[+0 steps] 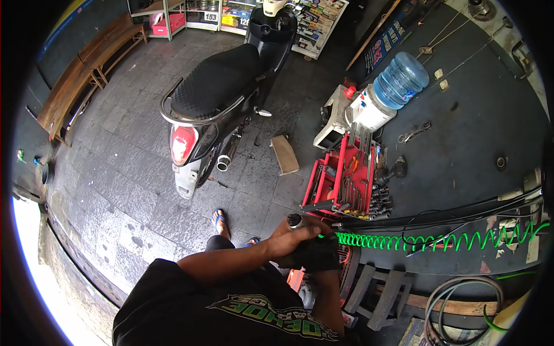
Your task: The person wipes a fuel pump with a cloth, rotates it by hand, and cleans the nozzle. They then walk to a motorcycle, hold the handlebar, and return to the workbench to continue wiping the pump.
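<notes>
Both hands are together, near and centre: the left hand (294, 236) grips a black air tool (314, 251) with a metal tip; the right hand is hidden behind it, so its grip cannot be told. A green coiled hose (404, 241) runs right from the tool. Just beyond, a red tool tray (340, 181) holds wrenches; farther right stands a blue water bottle (400, 79) on a dispenser.

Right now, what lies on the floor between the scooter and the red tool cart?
In the head view, a small wooden block lies on the tiled floor between the scooter and the red tool cart. It touches neither of them.
</notes>
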Action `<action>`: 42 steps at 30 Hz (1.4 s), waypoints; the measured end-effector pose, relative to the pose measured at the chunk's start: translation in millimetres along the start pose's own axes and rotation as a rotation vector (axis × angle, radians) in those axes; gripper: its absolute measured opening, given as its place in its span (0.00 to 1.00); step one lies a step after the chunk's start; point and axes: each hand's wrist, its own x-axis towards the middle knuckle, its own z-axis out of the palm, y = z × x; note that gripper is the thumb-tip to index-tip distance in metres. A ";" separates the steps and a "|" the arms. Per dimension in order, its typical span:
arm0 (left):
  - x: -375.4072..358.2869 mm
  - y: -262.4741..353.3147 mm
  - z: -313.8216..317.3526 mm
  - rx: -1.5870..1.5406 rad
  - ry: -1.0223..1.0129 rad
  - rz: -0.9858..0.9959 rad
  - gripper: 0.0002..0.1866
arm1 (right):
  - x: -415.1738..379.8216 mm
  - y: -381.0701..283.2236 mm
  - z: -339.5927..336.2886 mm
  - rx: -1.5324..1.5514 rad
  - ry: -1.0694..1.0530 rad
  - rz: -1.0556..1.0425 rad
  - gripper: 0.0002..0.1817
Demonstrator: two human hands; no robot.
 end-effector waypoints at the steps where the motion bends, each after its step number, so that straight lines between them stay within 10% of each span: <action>1: 2.0 2.4 -3.9 -0.047 0.027 -0.010 0.18 | -0.9 27.2 -19.2 0.004 -0.001 -0.004 0.19; 4: 4.6 10.9 -13.7 -0.018 0.115 -0.080 0.22 | 0.3 102.7 -70.6 0.212 0.136 0.084 0.21; 11: 12.6 -19.9 -20.4 -0.264 0.001 -0.280 0.33 | 29.0 87.6 -44.5 -0.603 0.221 -0.355 0.22; 21: 61.9 -9.0 -109.4 -0.304 0.355 -0.058 0.20 | 124.8 55.9 20.0 -0.611 -0.247 -0.229 0.28; 30: 191.6 34.8 -230.2 -0.054 0.408 -0.062 0.16 | 285.3 38.1 17.7 -0.614 -0.039 -0.284 0.09; 42: 241.2 130.0 -346.4 -0.073 0.721 -0.081 0.15 | 585.5 23.1 7.5 -0.203 0.138 0.005 0.11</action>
